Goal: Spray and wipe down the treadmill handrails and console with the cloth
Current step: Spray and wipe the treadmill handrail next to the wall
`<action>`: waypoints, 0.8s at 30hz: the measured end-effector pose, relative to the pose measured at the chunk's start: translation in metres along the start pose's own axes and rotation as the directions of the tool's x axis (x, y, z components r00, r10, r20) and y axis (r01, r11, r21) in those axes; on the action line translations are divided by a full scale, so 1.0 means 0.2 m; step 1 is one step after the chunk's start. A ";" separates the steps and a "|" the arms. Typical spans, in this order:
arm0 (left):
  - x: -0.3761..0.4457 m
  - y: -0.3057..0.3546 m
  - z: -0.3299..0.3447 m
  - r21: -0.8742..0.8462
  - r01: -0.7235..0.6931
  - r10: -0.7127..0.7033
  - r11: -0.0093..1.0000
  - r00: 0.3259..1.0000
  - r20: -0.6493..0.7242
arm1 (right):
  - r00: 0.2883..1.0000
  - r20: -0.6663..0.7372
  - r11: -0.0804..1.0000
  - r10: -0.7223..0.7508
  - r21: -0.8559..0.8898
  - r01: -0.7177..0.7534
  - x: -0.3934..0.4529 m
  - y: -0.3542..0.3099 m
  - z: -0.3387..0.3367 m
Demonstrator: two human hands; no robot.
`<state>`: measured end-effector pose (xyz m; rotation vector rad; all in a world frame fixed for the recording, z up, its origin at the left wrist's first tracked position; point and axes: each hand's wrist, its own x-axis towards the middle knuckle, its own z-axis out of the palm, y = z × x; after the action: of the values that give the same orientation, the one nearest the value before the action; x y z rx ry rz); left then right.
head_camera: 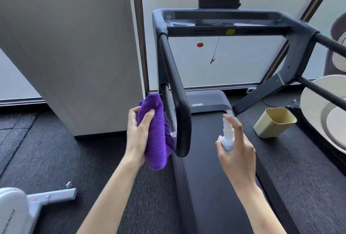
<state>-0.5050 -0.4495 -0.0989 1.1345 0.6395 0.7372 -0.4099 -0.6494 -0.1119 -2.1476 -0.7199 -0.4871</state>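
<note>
At centre frame, the purple cloth is pressing against the treadmill's left handrail, with the left hand gripping it. Just right, the right hand is clasping a small spray bottle, forefinger resting on its nozzle. A beige bin is sitting at right.

Left handrail blocks frame centre, white cabinet crowds its left; open treadmill belt lower centre; beige bin obstructs right.
</note>
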 end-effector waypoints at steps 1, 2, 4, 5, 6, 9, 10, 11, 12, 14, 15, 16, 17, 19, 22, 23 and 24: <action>-0.01 0.01 0.05 0.001 -0.019 0.019 1.000 1.000 0.011 | 1.000 0.006 1.000 0.016 0.011 -0.016 0.00 0.00 0.00; -0.01 0.01 0.11 0.016 -0.042 0.042 0.999 0.999 0.020 | 0.999 0.013 0.999 0.031 0.018 -0.031 0.00 0.01 0.00; -0.02 0.02 0.25 0.188 -0.140 0.140 0.972 0.990 0.016 | 0.999 0.021 0.999 0.046 0.023 -0.046 0.00 0.01 -0.01; -0.02 0.00 0.31 0.325 -0.197 0.204 0.925 0.979 0.015 | 0.999 0.023 0.998 0.050 0.023 -0.050 0.00 0.02 -0.01; -0.04 -0.02 0.37 0.460 -0.250 0.275 0.852 0.961 0.013 | 0.998 0.022 0.998 0.055 0.021 -0.056 0.00 0.02 -0.02; -0.10 -0.09 0.46 0.646 -0.326 0.452 0.690 0.892 -0.033 | 0.997 0.023 0.997 0.074 0.030 -0.075 0.02 0.04 -0.01; -0.10 -0.12 0.44 0.624 -0.344 0.464 0.702 0.885 -0.035 | 0.997 0.025 0.997 0.073 0.037 -0.074 0.03 0.04 -0.01; -0.11 -0.14 0.42 0.583 -0.361 0.464 0.727 0.885 -0.030 | 0.997 0.026 0.997 0.069 0.042 -0.070 0.03 0.04 -0.01; -0.11 -0.17 0.39 0.542 -0.377 0.460 0.751 0.888 -0.020 | 0.998 0.027 0.997 0.062 0.044 -0.063 0.04 0.03 0.00; -0.15 -0.25 0.34 0.459 -0.396 0.447 0.796 0.895 -0.003 | 0.998 0.031 0.997 0.048 0.052 -0.050 0.04 0.03 0.00; -0.18 -0.30 0.31 0.426 -0.381 0.424 0.820 0.906 -0.006 | 0.998 0.034 0.997 0.047 0.055 -0.049 0.04 0.03 0.00; -0.20 -0.35 0.28 0.414 -0.340 0.383 0.844 0.924 -0.023 | 0.998 0.039 0.997 0.049 0.058 -0.051 0.03 0.03 0.00; -0.22 -0.39 0.26 0.414 -0.286 0.332 0.864 0.942 -0.043 | 0.998 0.047 0.997 0.049 0.058 -0.052 0.03 0.03 0.00; -0.22 -0.42 0.24 0.417 -0.219 0.269 0.882 0.961 -0.064 | 0.998 0.057 0.998 0.041 0.054 -0.044 0.02 0.03 0.00; -0.19 -0.32 0.30 0.392 -0.285 0.334 0.875 0.940 -0.063 | 0.996 0.077 0.997 0.041 0.056 -0.046 0.02 0.02 0.01; -0.16 -0.26 0.33 0.389 -0.321 0.373 0.863 0.926 -0.064 | 0.996 0.082 0.997 0.043 0.063 -0.049 0.02 0.02 0.01; -0.13 -0.20 0.37 0.402 -0.345 0.403 0.849 0.913 -0.068 | 0.995 0.086 0.996 0.046 0.072 -0.052 0.03 0.01 0.02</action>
<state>-0.4565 -0.5208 -0.1124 1.6057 0.7161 1.0721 -0.4038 -0.6465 -0.1121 -2.1215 -0.7187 -0.3407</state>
